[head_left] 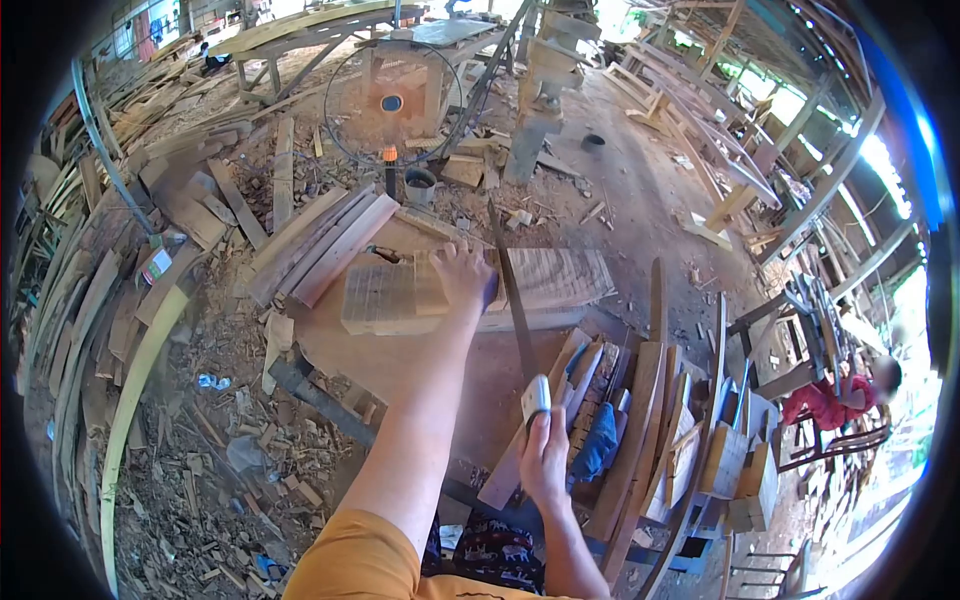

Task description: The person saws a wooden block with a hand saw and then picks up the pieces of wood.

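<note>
A hand saw with a light handle is gripped in my right hand, its long blade pointing away from me. The blade crosses a thick wooden block lying on a brown work surface. My left hand lies on top of the wood just left of the blade, fingers spread over a board. Whether the blade has cut into the wood I cannot tell. Left of the block lie several stacked planks, and a small dark-handled tool is near them.
Right of the work surface are long boards, a blue cloth and wood blocks. A fan and a bucket stand beyond. A person in red sits at far right. Scraps cover the ground at left.
</note>
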The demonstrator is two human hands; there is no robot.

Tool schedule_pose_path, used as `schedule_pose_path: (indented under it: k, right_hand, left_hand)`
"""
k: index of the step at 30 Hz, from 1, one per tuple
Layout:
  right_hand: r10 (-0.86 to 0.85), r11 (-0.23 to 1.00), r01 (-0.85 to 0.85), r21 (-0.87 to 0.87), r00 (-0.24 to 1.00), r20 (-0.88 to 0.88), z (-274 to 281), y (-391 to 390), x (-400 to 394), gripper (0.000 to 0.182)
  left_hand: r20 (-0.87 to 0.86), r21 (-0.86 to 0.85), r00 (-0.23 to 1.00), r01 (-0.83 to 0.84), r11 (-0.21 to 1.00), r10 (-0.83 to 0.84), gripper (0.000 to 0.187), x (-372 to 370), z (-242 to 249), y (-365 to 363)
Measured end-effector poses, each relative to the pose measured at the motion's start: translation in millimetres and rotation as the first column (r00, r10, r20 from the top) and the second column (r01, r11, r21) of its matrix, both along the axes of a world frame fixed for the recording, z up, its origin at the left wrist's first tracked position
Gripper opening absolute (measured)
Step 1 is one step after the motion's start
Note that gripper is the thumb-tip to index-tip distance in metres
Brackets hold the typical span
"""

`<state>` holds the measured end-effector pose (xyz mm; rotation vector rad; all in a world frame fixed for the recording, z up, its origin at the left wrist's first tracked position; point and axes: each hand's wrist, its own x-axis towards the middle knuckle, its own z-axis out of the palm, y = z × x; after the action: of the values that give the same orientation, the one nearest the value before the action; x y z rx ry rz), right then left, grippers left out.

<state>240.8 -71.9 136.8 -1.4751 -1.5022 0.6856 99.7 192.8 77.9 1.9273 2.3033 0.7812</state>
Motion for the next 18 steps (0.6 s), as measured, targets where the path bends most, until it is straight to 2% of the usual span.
schedule_pose_path:
  k: [1,3,5,7,9,12,15,18]
  right_hand:
    - [0.001,0.997,-0.004,0.080,0.999,0.040,2,7,-1,0.031]
    - [-0.043,0.997,0.042,-0.061,0.999,-0.015,6,68,-13,0.032]
    - [0.008,1.000,-0.007,0.020,0.999,-0.031,-9,125,-19,0.031]
    - [-0.001,0.999,0.003,0.043,0.999,-0.047,-12,131,-24,0.031]
    - [-0.031,0.999,0.033,0.038,0.999,-0.041,-20,119,-26,0.029]
    - [0.012,1.000,-0.011,0.023,0.999,-0.048,-20,121,-24,0.030]
    - [0.035,0.999,-0.037,-0.023,0.996,-0.077,-22,122,-20,0.031]
    - [0.054,0.997,-0.058,-0.044,0.995,-0.088,-23,119,-22,0.031]
  left_hand:
    - [-0.005,-0.010,1.000,0.007,1.000,-0.007,0.036,1,1,-7]
    - [0.009,-0.009,1.000,0.009,1.000,-0.009,0.038,2,15,-11]
    - [-0.001,-0.031,1.000,0.028,0.999,-0.028,0.038,0,23,-11]
    - [-0.004,-0.064,0.999,0.034,0.997,-0.035,0.038,-5,18,-6]
    - [-0.098,0.143,0.994,-0.042,0.989,0.057,0.036,3,-4,-5]
    - [-0.084,0.164,0.995,-0.030,0.986,0.044,0.035,0,-3,-4]
    - [-0.106,0.052,0.994,-0.027,0.998,0.033,0.035,0,13,-8]
    - [-0.104,0.028,0.994,-0.037,0.999,0.040,0.035,1,18,-9]
